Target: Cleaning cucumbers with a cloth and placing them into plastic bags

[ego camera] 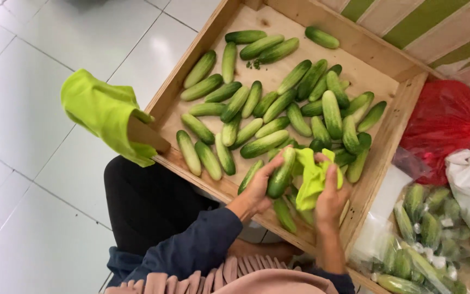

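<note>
Left hand point(258, 188) curled round cucumber point(281, 173); right hand point(330, 193) at 3 o'clock, bunching green cloth point(312, 179) over wooden crate point(387, 136).

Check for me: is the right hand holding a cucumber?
No, the right hand grips a lime-green cloth, while the left hand holds the cucumber over the wooden crate.

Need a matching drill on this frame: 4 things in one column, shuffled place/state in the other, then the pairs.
Things:
1. left hand
2. right hand
3. second green cloth
4. red bag

Places/states:
A. draped over the corner of the wooden crate
B. holds a cucumber
C. outside the crate, on its right
D. grips a green cloth

Pairs: 1-B, 2-D, 3-A, 4-C
</note>
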